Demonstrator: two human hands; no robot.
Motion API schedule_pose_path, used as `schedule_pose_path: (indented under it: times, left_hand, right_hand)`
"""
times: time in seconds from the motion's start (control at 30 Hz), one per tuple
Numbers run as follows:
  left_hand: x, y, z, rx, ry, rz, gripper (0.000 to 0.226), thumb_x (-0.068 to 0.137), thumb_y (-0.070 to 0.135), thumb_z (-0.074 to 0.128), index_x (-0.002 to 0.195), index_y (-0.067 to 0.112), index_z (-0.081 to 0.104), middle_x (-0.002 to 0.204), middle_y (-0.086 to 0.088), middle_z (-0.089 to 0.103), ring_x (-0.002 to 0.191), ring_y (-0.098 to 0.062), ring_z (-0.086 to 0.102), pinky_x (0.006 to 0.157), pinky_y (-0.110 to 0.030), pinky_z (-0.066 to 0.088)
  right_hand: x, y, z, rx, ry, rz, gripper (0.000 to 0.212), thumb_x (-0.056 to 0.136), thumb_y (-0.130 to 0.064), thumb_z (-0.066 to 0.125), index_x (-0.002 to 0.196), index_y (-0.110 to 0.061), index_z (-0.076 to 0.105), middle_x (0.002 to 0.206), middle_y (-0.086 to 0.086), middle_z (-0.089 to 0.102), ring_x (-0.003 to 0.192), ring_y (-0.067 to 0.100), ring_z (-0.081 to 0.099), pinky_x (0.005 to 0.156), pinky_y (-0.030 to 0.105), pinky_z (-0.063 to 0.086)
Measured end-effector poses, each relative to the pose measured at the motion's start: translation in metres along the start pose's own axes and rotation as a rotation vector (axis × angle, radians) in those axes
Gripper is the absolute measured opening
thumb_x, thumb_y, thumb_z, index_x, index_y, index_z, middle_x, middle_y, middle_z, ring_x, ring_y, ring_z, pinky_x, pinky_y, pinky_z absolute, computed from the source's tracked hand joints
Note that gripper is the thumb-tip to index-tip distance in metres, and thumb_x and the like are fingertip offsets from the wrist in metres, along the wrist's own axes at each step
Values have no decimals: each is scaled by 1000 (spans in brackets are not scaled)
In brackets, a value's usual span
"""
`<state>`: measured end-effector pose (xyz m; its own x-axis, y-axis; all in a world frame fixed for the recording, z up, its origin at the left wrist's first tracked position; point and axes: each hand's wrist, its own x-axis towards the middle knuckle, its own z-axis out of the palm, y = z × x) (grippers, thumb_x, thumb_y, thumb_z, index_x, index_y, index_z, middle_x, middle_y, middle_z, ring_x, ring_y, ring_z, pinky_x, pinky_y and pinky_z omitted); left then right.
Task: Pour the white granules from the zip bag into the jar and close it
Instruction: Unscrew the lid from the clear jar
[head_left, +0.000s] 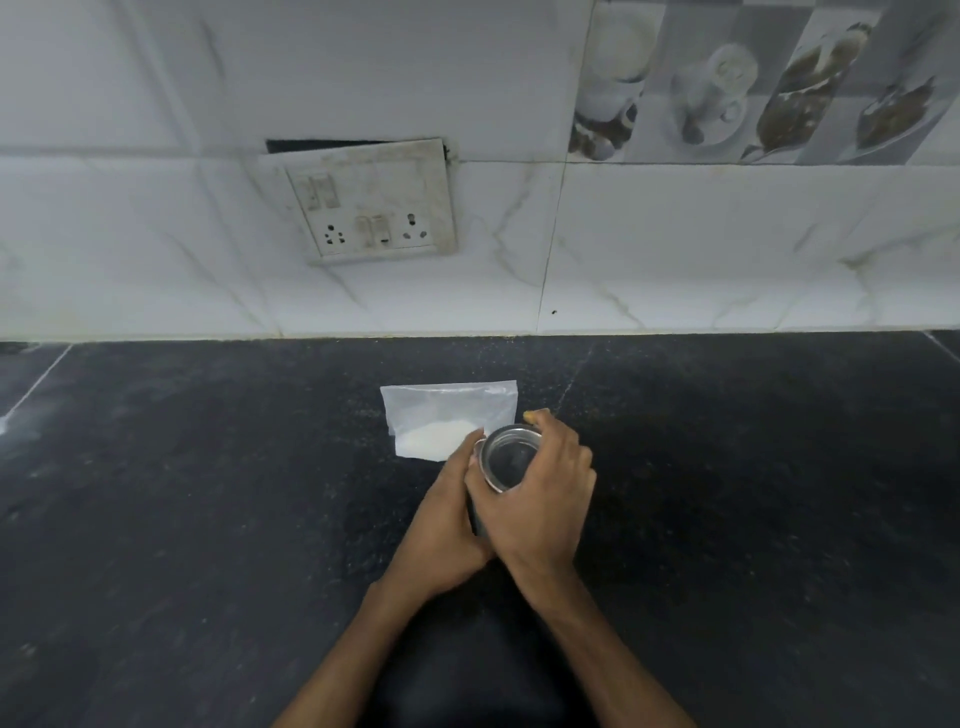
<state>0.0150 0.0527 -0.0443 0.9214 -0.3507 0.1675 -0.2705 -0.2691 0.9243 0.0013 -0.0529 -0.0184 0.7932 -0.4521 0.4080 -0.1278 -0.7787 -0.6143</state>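
A small jar with a clear round top stands on the dark counter at the middle of the head view. My left hand wraps the jar's body from the left. My right hand grips the jar's top from the right, fingers curled round its rim. Whether the clear top is a lid or an open mouth I cannot tell. Just behind the jar lies a clear zip bag, flat on the counter, with white granules heaped in its near left corner. Nobody touches the bag.
The black speckled counter runs wide to both sides and ends at a white marble-tiled wall. A loose switch and socket plate hangs on that wall above the bag. Printed picture tiles fill the upper right.
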Motion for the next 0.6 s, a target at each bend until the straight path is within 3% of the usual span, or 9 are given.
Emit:
schedule_pose_path:
  times: [0.07,0.17,0.33,0.5,0.6]
  left_hand:
    - [-3,-2,-6,-44,43,-26,87,70,11,82,137,36,33,131,12,59,122,-3,57,101,-19,45]
    - [-10,-5,-8,-30,124,-85,74,69,31,84,129,37,41,124,15,61,115,-1,60,98,-23,49]
    - [-13,-13,-3,-61,137,-119,76,70,12,86,130,19,40,123,13,59,114,-2,60,93,-15,47]
    - [-13,-16,-2,-93,130,-136,75,72,1,81,132,9,37,125,2,60,116,-9,60,96,-22,48]
    - [-13,-16,-2,-98,119,-156,76,70,1,79,131,5,34,123,5,57,114,-2,59,95,-16,45]
  right_hand:
    - [-11,-9,4,-14,-37,-51,77,68,-58,74,131,-22,48,126,0,59,109,20,56,89,35,45]
    - [-24,-14,8,-22,-52,-123,74,72,-60,71,132,-24,49,126,1,60,108,20,56,89,35,46]
    - [-24,-9,9,-34,-57,-186,68,74,-62,67,126,-19,59,121,3,59,103,23,55,86,39,47]
    - [-20,-8,7,7,-93,-214,67,74,-62,68,125,-19,59,119,5,57,106,23,53,89,39,45]
    - [-17,-5,6,19,-136,-250,68,74,-60,67,127,-18,58,121,7,57,109,24,52,92,39,44]
